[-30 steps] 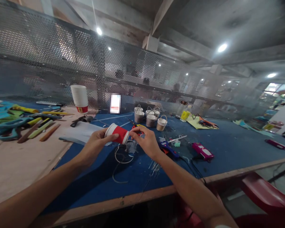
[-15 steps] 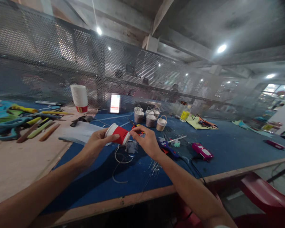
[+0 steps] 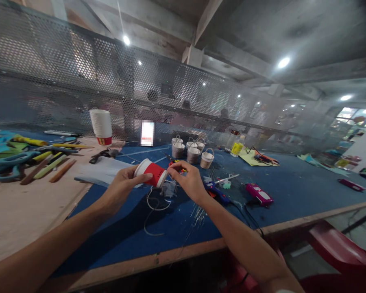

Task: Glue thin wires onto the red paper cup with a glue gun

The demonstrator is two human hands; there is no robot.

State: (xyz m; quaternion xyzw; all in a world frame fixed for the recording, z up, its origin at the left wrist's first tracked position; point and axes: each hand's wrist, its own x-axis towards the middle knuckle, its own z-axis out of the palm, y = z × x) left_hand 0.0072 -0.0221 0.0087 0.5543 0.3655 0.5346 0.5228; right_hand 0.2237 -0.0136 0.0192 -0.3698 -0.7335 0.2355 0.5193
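Note:
A red and white paper cup (image 3: 156,174) lies tilted on its side in the air, its white rim toward the left. My left hand (image 3: 128,179) is closed around its rim end, thumb along the red side. At the cup's base, my right hand (image 3: 184,176) pinches with thumb and forefinger; whether it grips the base edge or some small piece there is too fine to make out. Below the cup lie a loop of pale cord (image 3: 158,209) and a small clear bundle (image 3: 169,188). A blue glue gun (image 3: 216,192) rests just right of my right wrist.
Several small cups with handles (image 3: 194,154) stand behind my hands. A stack of paper cups (image 3: 101,124) is at the back left, near blue-handled scissors (image 3: 9,165) and other tools. A magenta device (image 3: 259,194) and a yellow-labelled bottle (image 3: 238,147) are to the right. A perforated metal screen (image 3: 110,73) borders the back.
Almost nothing differs. Both hands keep their hold at the cup, and the view has shifted very slightly.

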